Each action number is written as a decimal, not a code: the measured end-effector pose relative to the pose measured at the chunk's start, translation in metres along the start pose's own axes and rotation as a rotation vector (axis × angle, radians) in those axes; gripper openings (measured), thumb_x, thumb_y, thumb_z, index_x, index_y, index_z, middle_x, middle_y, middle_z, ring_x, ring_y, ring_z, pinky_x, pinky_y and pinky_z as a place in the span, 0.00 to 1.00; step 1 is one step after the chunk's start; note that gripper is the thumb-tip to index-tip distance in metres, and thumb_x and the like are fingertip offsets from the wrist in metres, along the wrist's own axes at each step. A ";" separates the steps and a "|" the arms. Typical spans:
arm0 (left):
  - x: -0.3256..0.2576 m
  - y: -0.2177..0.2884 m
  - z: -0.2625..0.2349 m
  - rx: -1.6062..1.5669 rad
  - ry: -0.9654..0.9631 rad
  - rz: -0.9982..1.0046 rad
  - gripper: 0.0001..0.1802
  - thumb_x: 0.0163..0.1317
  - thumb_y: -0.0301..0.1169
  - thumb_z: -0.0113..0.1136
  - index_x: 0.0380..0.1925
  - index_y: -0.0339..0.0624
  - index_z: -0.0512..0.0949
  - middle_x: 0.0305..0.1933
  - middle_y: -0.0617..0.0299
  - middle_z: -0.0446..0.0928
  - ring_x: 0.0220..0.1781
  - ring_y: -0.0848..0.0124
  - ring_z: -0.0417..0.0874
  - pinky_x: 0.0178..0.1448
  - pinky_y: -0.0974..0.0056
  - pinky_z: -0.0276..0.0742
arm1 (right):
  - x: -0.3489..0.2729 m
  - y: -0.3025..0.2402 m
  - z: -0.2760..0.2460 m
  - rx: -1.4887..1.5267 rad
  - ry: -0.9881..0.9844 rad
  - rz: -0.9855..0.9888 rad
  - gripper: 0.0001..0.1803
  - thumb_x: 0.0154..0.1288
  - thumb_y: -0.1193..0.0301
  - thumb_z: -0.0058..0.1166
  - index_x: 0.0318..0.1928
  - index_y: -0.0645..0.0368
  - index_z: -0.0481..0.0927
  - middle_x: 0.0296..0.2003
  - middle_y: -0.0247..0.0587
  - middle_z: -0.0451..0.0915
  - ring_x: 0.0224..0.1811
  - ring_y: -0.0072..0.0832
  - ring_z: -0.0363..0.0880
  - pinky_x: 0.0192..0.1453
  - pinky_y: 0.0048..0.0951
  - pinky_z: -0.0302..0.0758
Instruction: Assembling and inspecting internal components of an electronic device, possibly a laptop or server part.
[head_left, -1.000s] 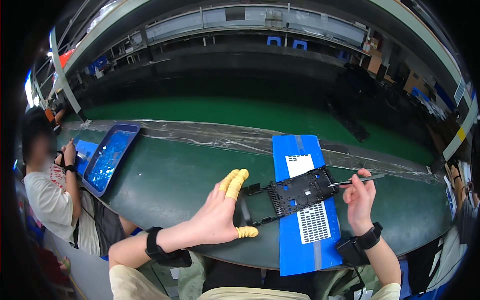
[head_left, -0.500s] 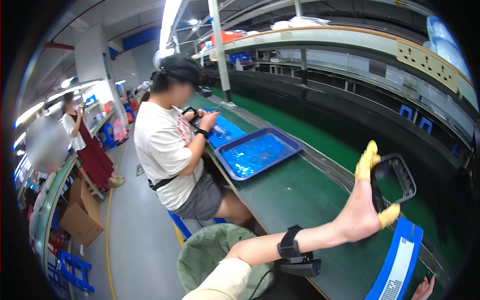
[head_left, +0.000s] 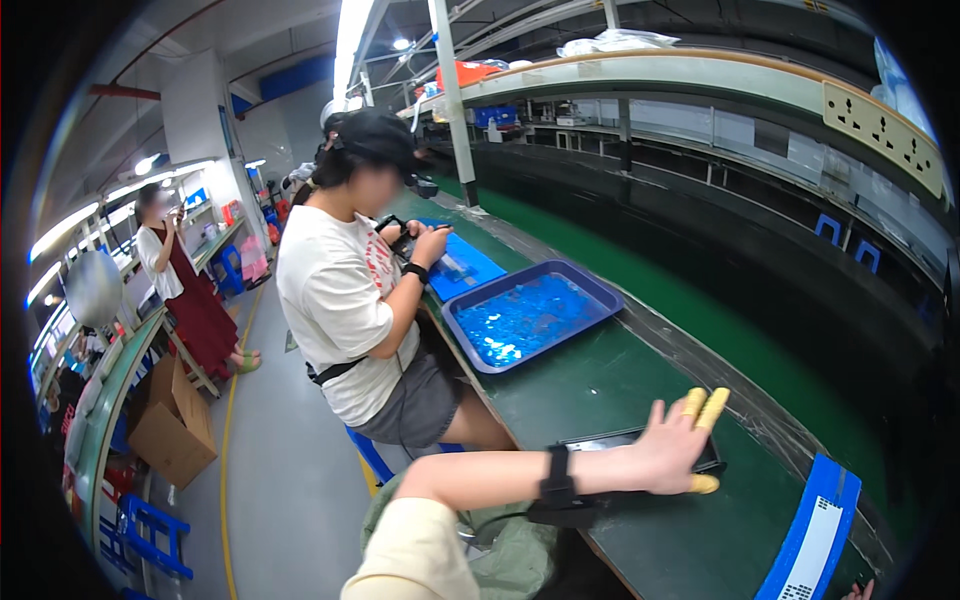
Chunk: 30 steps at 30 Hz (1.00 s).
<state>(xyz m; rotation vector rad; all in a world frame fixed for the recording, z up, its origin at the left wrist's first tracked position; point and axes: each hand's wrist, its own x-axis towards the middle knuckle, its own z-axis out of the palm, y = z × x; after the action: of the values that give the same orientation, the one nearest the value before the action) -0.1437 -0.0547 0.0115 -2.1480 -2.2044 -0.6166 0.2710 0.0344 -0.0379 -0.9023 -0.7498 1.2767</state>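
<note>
My left hand [head_left: 672, 448] is stretched over the green bench, with yellow finger cots on the thumb and two fingers. Its fingers are spread and it grips nothing. Behind and beneath it lies a shallow black tray [head_left: 600, 440], partly covered by the hand and wrist; whether they touch I cannot tell. A black strap with a small device [head_left: 558, 490] is around my left wrist. Of my right hand [head_left: 860, 592], only fingertips show at the lower right edge, near a blue mat with a white printed strip [head_left: 815, 535]; what it holds is hidden.
Farther along the green bench [head_left: 560, 400] sits a dark blue tray [head_left: 610, 303] of shiny blue pieces. A co-worker [head_left: 335, 270] sits beside it, handling a dark object above a blue mat [head_left: 465, 262]. Below the bench edge stands a green-lined bin [head_left: 510, 560]. A shelf with sockets [head_left: 880, 135] runs above.
My left hand has come down and nearer, from over the dark far strip to the bench. The black tray it gripped now lies on the bench, and the fingers have spread.
</note>
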 end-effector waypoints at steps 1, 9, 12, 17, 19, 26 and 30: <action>-0.010 -0.005 -0.008 0.047 -0.031 0.043 0.54 0.39 0.47 0.58 0.55 0.35 0.33 0.54 0.33 0.46 0.57 0.46 0.49 0.55 0.46 0.46 | -0.002 -0.002 -0.001 0.015 0.030 0.016 0.11 0.54 0.67 0.43 0.30 0.64 0.71 0.17 0.33 0.66 0.16 0.18 0.55 0.20 0.17 0.52; -0.051 -0.051 -0.032 -0.037 -0.374 -0.166 0.54 0.33 0.39 0.63 0.55 0.36 0.37 0.41 0.41 0.62 0.43 0.51 0.65 0.45 0.59 0.64 | -0.013 -0.011 0.003 0.145 0.129 0.017 0.10 0.55 0.70 0.42 0.26 0.66 0.69 0.15 0.34 0.63 0.12 0.17 0.54 0.16 0.15 0.51; -0.011 -0.052 -0.026 -0.170 -0.097 -0.202 0.53 0.32 0.42 0.62 0.55 0.36 0.41 0.38 0.39 0.64 0.42 0.50 0.66 0.46 0.59 0.64 | -0.013 -0.011 -0.002 0.250 0.040 0.066 0.08 0.55 0.72 0.41 0.27 0.66 0.68 0.18 0.37 0.66 0.13 0.17 0.54 0.16 0.15 0.52; 0.133 -0.071 0.026 -0.147 0.148 -0.364 0.56 0.34 0.52 0.60 0.55 0.39 0.39 0.51 0.40 0.54 0.54 0.49 0.55 0.53 0.55 0.58 | -0.015 -0.008 0.003 0.198 0.109 0.043 0.11 0.57 0.71 0.40 0.28 0.68 0.68 0.16 0.37 0.65 0.13 0.18 0.55 0.16 0.17 0.52; 0.166 -0.064 0.036 -0.074 -0.079 -0.562 0.55 0.35 0.56 0.57 0.56 0.41 0.38 0.58 0.43 0.41 0.60 0.51 0.42 0.55 0.48 0.49 | -0.017 -0.006 -0.004 0.222 0.118 0.022 0.11 0.57 0.70 0.40 0.26 0.67 0.67 0.15 0.36 0.65 0.13 0.18 0.55 0.17 0.17 0.52; 0.159 -0.039 0.065 0.037 -0.121 -0.295 0.40 0.43 0.45 0.55 0.54 0.41 0.50 0.57 0.40 0.43 0.58 0.49 0.44 0.56 0.51 0.48 | -0.016 -0.011 0.010 0.270 0.096 0.080 0.06 0.55 0.73 0.42 0.26 0.62 0.67 0.16 0.37 0.67 0.13 0.19 0.56 0.17 0.17 0.54; 0.175 0.008 0.075 -0.055 -0.161 -0.139 0.36 0.43 0.43 0.55 0.52 0.43 0.53 0.56 0.40 0.45 0.58 0.50 0.45 0.56 0.51 0.49 | -0.001 0.006 -0.039 0.115 0.090 -0.071 0.08 0.56 0.69 0.40 0.37 0.56 0.65 0.23 0.33 0.68 0.13 0.12 0.56 0.13 0.12 0.52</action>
<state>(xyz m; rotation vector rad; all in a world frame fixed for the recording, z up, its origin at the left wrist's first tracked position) -0.1267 0.1339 -0.0086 -2.1553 -2.4644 -0.5308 0.3018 0.0279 -0.0614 -0.8276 -0.6259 1.1966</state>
